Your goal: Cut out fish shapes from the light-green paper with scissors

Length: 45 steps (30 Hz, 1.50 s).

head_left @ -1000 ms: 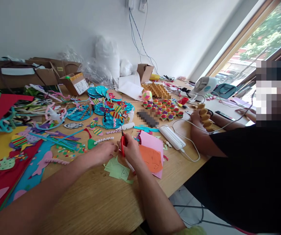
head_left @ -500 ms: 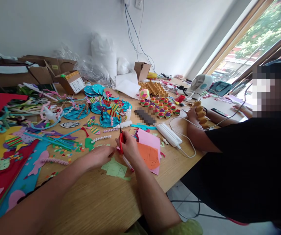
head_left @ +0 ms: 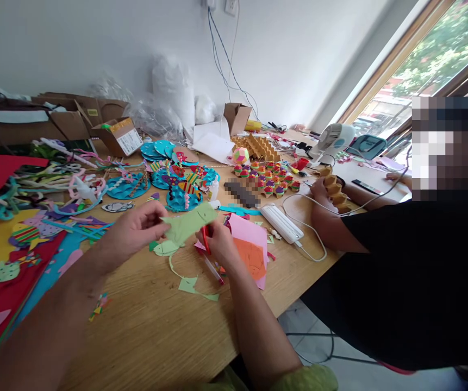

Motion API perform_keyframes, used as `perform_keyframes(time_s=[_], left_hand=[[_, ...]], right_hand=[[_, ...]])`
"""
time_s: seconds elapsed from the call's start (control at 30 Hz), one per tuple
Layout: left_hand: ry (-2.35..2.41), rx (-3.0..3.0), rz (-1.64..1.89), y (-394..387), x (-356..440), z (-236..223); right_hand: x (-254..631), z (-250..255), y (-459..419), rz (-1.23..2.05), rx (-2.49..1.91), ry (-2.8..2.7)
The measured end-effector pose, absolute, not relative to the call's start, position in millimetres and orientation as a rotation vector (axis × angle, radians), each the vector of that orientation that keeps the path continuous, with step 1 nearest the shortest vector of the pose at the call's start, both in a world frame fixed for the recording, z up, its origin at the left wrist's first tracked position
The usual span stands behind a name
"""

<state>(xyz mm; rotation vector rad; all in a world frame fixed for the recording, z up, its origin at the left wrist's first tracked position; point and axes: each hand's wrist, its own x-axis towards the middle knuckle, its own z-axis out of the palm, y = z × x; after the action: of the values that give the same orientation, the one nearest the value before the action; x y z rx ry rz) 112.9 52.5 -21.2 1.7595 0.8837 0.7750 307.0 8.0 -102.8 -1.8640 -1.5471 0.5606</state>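
Observation:
A piece of light green paper [head_left: 188,222] with pen lines on it is pinched in my left hand [head_left: 146,227], raised above the table. My right hand [head_left: 218,239] is closed round the red handles of scissors [head_left: 205,238]; their blades are hidden behind the green paper. Below the raised paper lies a light green fish cutout [head_left: 166,248], with a thin green strip trailing from near it. Green scraps [head_left: 188,285] rest on the table, nearer to me. A pen [head_left: 212,270] lies under my right wrist, beside orange paper [head_left: 250,258] and pink paper [head_left: 245,225].
Blue scalloped plates [head_left: 126,185] with fish decorations and painted egg-carton cups [head_left: 268,178] stand farther back. A white power strip [head_left: 282,224] with a cable lies to the right. A co-worker's hand [head_left: 319,187] holds an egg-carton piece [head_left: 335,191]. Coloured sheets [head_left: 33,282] cover the left side.
My left hand has lifted the green paper off the table, up to the scissors. The scissors in my right hand have turned behind it. The fish cutout now shows below.

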Motion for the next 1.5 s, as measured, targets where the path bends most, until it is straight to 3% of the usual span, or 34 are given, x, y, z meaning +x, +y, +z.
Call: perform_keyframes(time_s=[0.17,0.3,0.7,0.97,1.2,1.5], left_hand=[[0.887,1.370,1.218,45,104,-3],[0.795,1.227,1.374,42,100,2],[0.735,1.199,1.391,38,95,8],[0.783,1.166,1.312,42,92,4],[0.829,1.063,1.056,34,105,-1],[0.767,1.077,0.990,29,116,-20]], right_hand=[[283,-91,-20,0.652,-1.952,-1.874],[263,-93,-45,0.651,-2.005,-2.071],[267,-111,-63,0.550,-2.147,-2.056],[291,-99,-64,0.478,-2.133,-1.743],[291,-42,-48,0.791,-1.288,-1.032],[259,-21,-22,0.972,-1.019,-0.917]])
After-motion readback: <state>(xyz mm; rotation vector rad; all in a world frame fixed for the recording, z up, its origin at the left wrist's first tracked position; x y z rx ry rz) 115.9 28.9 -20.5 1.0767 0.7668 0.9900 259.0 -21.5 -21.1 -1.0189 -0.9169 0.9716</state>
